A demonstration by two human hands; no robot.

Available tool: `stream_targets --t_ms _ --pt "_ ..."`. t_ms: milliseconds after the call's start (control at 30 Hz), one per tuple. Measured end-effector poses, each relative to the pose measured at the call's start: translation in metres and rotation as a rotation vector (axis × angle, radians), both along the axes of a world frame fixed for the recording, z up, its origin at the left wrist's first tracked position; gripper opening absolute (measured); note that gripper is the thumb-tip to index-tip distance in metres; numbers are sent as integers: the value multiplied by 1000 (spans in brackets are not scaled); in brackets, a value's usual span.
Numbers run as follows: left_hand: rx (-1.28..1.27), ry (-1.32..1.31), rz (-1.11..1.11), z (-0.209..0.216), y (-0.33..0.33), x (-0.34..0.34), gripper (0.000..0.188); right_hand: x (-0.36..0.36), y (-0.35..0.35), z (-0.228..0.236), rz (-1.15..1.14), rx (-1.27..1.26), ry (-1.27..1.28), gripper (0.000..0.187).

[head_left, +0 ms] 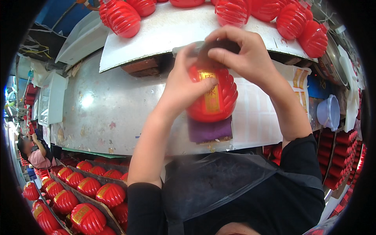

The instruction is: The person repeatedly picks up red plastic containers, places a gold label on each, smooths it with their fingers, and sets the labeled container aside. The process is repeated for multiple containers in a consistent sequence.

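A glossy red ribbed vessel [227,100] with a gold label [212,102] stands in front of me on a purple cloth pad [209,131]. My left hand [186,86] wraps its left side, the thumb lying across the label. At the vessel's upper end my right hand [243,51] curls its fingers round a dark grey thing [221,47], whose kind I cannot make out. The top of the vessel is hidden behind this thing and my fingers.
Several more red vessels [121,19] stand on a raised white board [156,37] at the back. Label sheets [254,105] lie on the metal table [105,109] at right. Trays of labelled vessels [88,217] fill the lower left. A pale bucket [328,112] sits far right; another person [37,152] is far left.
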State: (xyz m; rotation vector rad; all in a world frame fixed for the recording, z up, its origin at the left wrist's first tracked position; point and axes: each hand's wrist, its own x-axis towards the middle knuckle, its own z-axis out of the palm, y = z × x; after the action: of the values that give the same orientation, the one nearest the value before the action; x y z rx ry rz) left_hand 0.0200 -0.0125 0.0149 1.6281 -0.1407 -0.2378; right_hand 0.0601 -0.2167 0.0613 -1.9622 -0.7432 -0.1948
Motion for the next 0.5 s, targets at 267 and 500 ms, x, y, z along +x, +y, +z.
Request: stream_targets --t_ms 267,500 --pt "-92 -129 23 10 -5 -32 97 -24 5 7 -32 -248 -468 26" --pt "-89 -116 130 19 -14 -39 65 -42 -8 5 -55 -111 -551 30"
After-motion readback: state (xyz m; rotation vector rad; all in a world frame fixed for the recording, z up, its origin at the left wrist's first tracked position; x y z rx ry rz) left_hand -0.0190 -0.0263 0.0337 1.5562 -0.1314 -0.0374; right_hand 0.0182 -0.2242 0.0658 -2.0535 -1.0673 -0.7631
